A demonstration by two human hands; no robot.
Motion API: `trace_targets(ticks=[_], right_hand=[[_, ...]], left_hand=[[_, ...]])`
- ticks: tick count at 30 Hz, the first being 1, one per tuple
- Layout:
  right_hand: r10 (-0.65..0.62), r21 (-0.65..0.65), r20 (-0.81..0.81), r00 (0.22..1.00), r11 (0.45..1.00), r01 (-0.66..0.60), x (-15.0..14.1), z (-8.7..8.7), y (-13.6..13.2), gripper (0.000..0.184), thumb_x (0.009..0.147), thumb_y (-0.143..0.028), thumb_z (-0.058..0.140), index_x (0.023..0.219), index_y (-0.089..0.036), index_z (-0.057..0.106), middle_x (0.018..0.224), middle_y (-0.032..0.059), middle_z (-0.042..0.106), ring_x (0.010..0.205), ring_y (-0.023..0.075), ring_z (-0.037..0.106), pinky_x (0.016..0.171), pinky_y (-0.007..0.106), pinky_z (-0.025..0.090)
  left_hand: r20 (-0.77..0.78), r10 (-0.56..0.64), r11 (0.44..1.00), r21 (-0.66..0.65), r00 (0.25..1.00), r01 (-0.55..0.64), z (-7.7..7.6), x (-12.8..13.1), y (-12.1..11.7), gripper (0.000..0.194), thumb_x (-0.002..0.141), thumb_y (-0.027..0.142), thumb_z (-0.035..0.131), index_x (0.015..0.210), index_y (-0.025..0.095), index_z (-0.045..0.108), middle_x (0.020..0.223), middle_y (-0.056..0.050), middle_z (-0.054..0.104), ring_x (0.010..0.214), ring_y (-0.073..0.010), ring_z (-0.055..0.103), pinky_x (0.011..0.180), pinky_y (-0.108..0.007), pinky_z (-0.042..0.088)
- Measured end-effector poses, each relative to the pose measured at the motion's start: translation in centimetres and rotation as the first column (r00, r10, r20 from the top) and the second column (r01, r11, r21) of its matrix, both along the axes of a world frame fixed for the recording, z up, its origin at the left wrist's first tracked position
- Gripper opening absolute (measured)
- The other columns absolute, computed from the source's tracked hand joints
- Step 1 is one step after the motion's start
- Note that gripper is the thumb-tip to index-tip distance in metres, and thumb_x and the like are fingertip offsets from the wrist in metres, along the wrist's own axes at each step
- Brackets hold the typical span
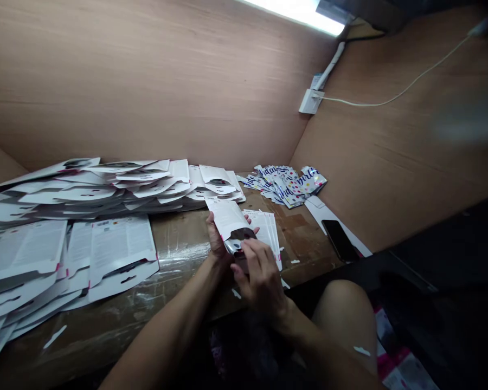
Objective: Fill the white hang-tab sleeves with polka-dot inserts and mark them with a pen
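My left hand (217, 238) is wrapped round a white printed card envelope (228, 215) from below, holding it tilted above the table. Its open end faces me, and a shiny silvery foil packet (235, 243) shows in the mouth. My right hand (262, 273) is closed at that mouth, its fingertips on the foil packet; how much of the packet lies inside is hidden. Beneath and to the right of the held envelope lie several flat white printed envelopes (268, 227).
White envelopes (124, 246) lie in overlapping piles along the left and back of the table (183, 238). Polka-dotted foil packets (293, 181) are heaped at the back right. A black phone (340, 240) rests near the right edge. Paper scraps (55, 336) are scattered about. Cardboard walls (166, 81) enclose the table.
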State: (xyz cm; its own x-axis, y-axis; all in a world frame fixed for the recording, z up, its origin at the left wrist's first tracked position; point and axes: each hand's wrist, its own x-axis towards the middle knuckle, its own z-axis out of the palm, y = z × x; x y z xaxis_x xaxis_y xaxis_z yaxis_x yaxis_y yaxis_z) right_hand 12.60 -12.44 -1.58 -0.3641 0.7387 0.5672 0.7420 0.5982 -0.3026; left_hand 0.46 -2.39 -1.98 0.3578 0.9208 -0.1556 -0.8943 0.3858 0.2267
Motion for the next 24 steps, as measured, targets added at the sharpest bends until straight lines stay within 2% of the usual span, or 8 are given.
trace_targets(ticks=[3,6,11,13,15,18,21,24], right_hand=[[-0.018,-0.033,0.113,0.993,0.999,0.022,-0.3,-1.2,-1.1,0.066,0.103,-0.054,0.06,0.149,-0.007,0.055,0.133,0.0259,0.067,0.132,0.0432,0.056,0.11,0.06,0.049],[-0.101,-0.074,0.154,0.983,0.991,0.114,0.6,-0.5,3.0,0.045,0.109,-0.045,0.048,0.117,-0.01,0.073,0.096,0.0199,0.072,0.097,0.0352,0.067,0.09,0.05,0.055],[-0.248,0.075,0.061,0.967,0.967,0.243,-1.2,4.9,16.1,0.038,0.112,-0.03,0.04,0.111,-0.014,0.074,0.112,0.0201,0.069,0.105,0.0309,0.062,0.096,0.043,0.047],[-0.12,0.023,0.166,0.979,0.993,0.118,-3.8,6.6,20.0,0.028,0.109,-0.031,0.053,0.116,-0.013,0.074,0.119,0.0198,0.07,0.112,0.0305,0.061,0.102,0.041,0.044],[0.067,-0.104,0.27,0.96,0.994,-0.04,-6.0,7.1,22.1,0.029,0.103,-0.031,0.066,0.123,-0.011,0.072,0.124,0.0193,0.07,0.116,0.029,0.061,0.105,0.038,0.043],[0.126,-0.153,0.241,0.962,0.984,-0.09,-5.9,5.8,21.5,0.033,0.104,-0.033,0.065,0.13,-0.013,0.07,0.133,0.0178,0.07,0.122,0.0279,0.062,0.107,0.037,0.042],[-0.137,-0.113,0.178,0.974,0.981,0.159,-0.5,3.5,17.9,0.034,0.109,-0.04,0.053,0.123,-0.015,0.073,0.125,0.0173,0.073,0.117,0.0299,0.064,0.102,0.039,0.043],[-0.389,-0.236,0.321,0.863,0.85,0.471,6.5,1.5,13.4,0.042,0.108,-0.048,0.05,0.109,-0.014,0.075,0.111,0.0212,0.076,0.106,0.0332,0.068,0.091,0.041,0.045]], left_hand=[[-0.057,-0.02,0.997,0.079,0.998,0.025,-0.2,0.6,0.1,0.087,0.089,0.081,0.054,0.138,0.009,0.062,0.113,-0.019,0.077,0.102,-0.0337,0.075,0.103,-0.063,0.056],[-0.48,0.075,0.963,0.262,0.874,0.061,-0.6,1.7,0.3,0.086,0.093,0.083,0.042,0.134,0.011,0.065,0.119,-0.019,0.075,0.112,-0.0353,0.071,0.104,-0.056,0.056],[-0.906,0.423,0.899,0.421,0.01,0.124,-1.6,2.2,0.0,0.075,0.087,0.064,0.069,0.147,0.02,0.057,0.146,-0.02,0.06,0.145,-0.0451,0.043,0.115,-0.059,0.038],[-0.795,0.437,0.896,0.345,-0.421,0.279,-2.0,2.2,-0.3,0.091,0.079,0.059,0.081,0.153,0.016,0.05,0.146,-0.025,0.055,0.142,-0.0487,0.042,0.113,-0.061,0.037],[-0.593,0.443,0.891,0.21,-0.672,0.402,-2.1,2.1,-0.5,0.098,0.079,0.061,0.081,0.155,0.011,0.045,0.137,-0.027,0.058,0.129,-0.0464,0.052,0.106,-0.057,0.042],[-0.579,0.462,0.867,0.135,-0.672,0.479,-2.1,2.1,-0.4,0.089,0.083,0.058,0.079,0.15,0.008,0.047,0.13,-0.025,0.062,0.12,-0.0417,0.058,0.098,-0.05,0.045],[-0.591,0.477,0.847,0.114,-0.65,0.518,-2.2,2.0,0.0,0.071,0.087,0.059,0.076,0.137,0.012,0.057,0.129,-0.022,0.063,0.12,-0.0397,0.058,0.097,-0.047,0.045],[-0.541,0.46,0.872,0.124,-0.704,0.474,-2.3,2.1,0.2,0.072,0.086,0.068,0.074,0.127,0.01,0.062,0.126,-0.023,0.063,0.117,-0.0388,0.058,0.096,-0.045,0.045]])
